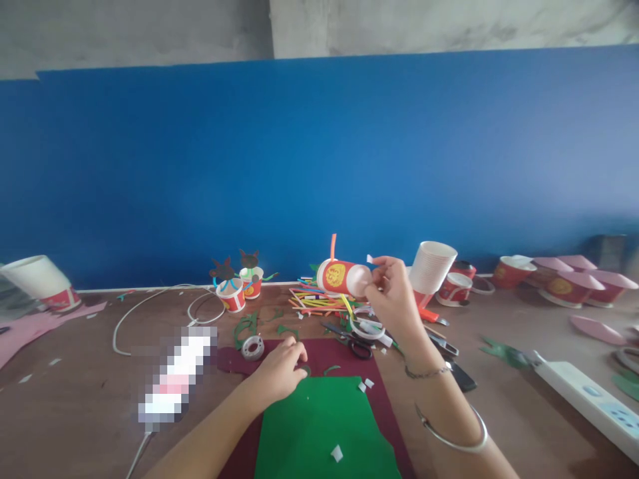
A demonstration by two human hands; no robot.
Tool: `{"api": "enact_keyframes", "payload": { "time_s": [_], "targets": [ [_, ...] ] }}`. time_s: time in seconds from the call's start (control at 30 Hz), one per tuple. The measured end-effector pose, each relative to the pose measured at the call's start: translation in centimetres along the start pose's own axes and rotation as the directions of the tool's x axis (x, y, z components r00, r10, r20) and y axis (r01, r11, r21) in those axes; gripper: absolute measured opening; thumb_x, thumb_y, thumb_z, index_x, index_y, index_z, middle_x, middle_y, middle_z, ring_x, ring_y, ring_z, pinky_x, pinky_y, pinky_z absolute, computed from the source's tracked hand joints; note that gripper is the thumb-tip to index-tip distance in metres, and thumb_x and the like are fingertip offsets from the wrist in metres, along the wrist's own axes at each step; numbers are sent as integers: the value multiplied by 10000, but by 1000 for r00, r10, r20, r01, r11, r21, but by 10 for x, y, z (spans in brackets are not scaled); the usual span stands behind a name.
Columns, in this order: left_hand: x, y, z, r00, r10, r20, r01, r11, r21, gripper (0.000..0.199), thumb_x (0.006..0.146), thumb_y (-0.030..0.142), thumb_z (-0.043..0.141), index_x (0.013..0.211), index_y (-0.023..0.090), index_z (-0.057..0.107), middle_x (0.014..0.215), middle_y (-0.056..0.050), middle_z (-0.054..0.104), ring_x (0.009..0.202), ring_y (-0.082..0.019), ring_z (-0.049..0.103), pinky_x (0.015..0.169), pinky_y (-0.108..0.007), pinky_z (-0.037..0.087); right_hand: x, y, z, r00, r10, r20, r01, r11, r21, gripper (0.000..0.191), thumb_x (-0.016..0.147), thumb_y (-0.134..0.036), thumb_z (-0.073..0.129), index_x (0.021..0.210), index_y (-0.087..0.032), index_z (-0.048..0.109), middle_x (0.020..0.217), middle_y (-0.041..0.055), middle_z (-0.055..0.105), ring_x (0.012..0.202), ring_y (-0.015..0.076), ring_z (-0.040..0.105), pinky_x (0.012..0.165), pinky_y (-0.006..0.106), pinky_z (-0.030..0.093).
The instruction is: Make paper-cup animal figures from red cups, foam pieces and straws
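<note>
My right hand [392, 293] is raised with bent fingers at the base of a red and white paper cup [335, 276] tipped on its side. An orange paper strip [333, 246] stands up from the cup, and a small white scrap [369, 258] shows at a fingertip. Low over the maroon paper [279, 349], my left hand [284, 369] is loosely curled, thumb and index finger apart beside a small dark round piece [305, 368]. Just below it lies a green sheet [324, 426] with white scraps on it. A tape roll [253, 347] sits left of that hand.
Coloured strips [319, 304], scissors [357, 344] and green offcuts lie behind the sheets. Two decorated cups [231, 295] stand back left; a cup stack [433, 266] stands right. A blurred bright device [177, 376] with a cable lies left, a power strip [589, 396] right.
</note>
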State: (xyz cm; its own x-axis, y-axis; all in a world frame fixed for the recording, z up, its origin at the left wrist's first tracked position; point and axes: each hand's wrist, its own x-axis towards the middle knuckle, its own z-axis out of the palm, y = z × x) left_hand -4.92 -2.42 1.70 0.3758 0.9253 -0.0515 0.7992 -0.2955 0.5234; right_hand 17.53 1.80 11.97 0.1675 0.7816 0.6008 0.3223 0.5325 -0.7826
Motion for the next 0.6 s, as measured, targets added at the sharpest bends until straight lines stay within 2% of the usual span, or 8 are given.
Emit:
{"api": "enact_keyframes", "payload": {
  "time_s": [0.1,0.17,0.37,0.43,0.47,0.53,0.57,0.6],
  "targets": [
    [1,2,2,1000,-11,-1,11,1000,18,121,693,145,508,792,194,557,882,-27,537,819,-165,558,763,-283,418,-9,0,12,972,-121,203,169,956,-238,470,652,-57,445,1101,-197,441,788,3,491,678,149,515,625,284,450],
    [4,3,4,999,-32,-26,32,999,2,117,673,142,521,772,187,564,877,-28,552,807,-158,562,757,-274,419,-19,-3,24,917,-137,374,273,899,-342,526,654,-19,398,1148,-195,438,893,52,547,766,181,550,680,298,448],
    [8,-12,-18,973,-208,-104,185,963,-197,24,646,178,581,664,187,568,600,30,587,620,-140,576,600,-237,412,-53,-7,61,748,59,661,392,764,-512,616,668,4,399,1259,-167,384,1060,116,589,788,205,613,605,262,429],
    [6,-18,-33,929,-331,-168,245,887,-390,25,677,180,546,652,181,547,544,33,571,517,-126,551,549,-238,414,-62,-2,67,698,121,705,396,755,-522,675,635,4,426,1289,-149,358,1007,120,613,715,201,613,577,262,413],
    [5,-19,-39,897,-357,-260,197,851,-487,41,700,206,536,688,174,558,560,25,578,504,-125,549,539,-242,416,-64,2,68,682,129,720,385,774,-503,686,629,-2,434,1297,-134,349,958,116,625,687,201,605,570,265,405],
    [4,-16,-45,780,-421,-462,18,754,-656,142,702,269,570,794,161,578,654,6,608,554,-129,574,547,-242,431,-65,12,70,677,117,727,311,850,-425,649,633,-26,452,1269,-119,366,835,79,626,668,192,581,579,265,395],
    [5,-11,-45,730,-463,-503,-78,675,-734,198,686,291,597,833,158,580,696,1,612,569,-127,578,539,-236,432,-64,16,71,689,108,717,244,897,-369,600,638,-42,464,1228,-129,395,768,43,608,649,177,561,579,257,389],
    [7,-6,-43,712,-498,-495,-169,562,-810,244,662,293,625,861,157,580,712,4,607,567,-120,574,529,-230,432,-61,19,72,718,109,688,154,938,-309,533,649,-60,476,1172,-148,426,702,4,575,621,157,534,572,246,383]
  ]
}}
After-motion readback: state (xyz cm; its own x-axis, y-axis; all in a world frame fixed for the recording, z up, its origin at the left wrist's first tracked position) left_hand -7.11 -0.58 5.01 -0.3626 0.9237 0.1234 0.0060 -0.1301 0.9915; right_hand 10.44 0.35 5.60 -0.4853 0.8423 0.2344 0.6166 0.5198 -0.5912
